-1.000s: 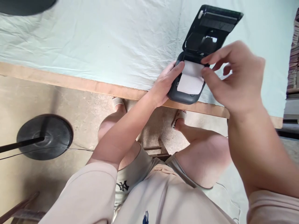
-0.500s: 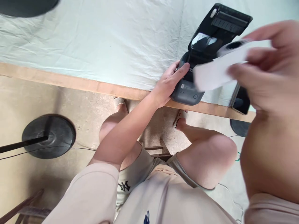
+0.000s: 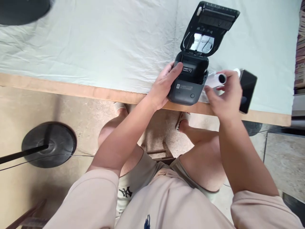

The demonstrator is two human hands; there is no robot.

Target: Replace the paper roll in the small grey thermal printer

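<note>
A dark grey label printer (image 3: 184, 90) stands at the table's front edge with its lid (image 3: 209, 25) raised; its paper bay looks bare. My left hand (image 3: 164, 84) grips the printer's left side, thumb over the rim of the bay. Just right of the printer, my right hand (image 3: 227, 93) has its fingers around a white paper roll (image 3: 213, 80), whose dark hollow end faces right. Part of the roll is behind the printer's edge and my fingers. Beyond that hand lies a black phone-like slab (image 3: 248, 90), close to my knuckles.
A pale cloth (image 3: 107, 47) covers the table, whose wooden edge (image 3: 71, 91) runs in front of me. A round black stand base (image 3: 49, 144) with a pole is on the floor at left, a thin cable beside it. Another dark round object (image 3: 22, 11) sits at the table's far left.
My right hand has moved down and away from me, bringing the white roll from above the printer to its right side. The left hand still holds the printer.
</note>
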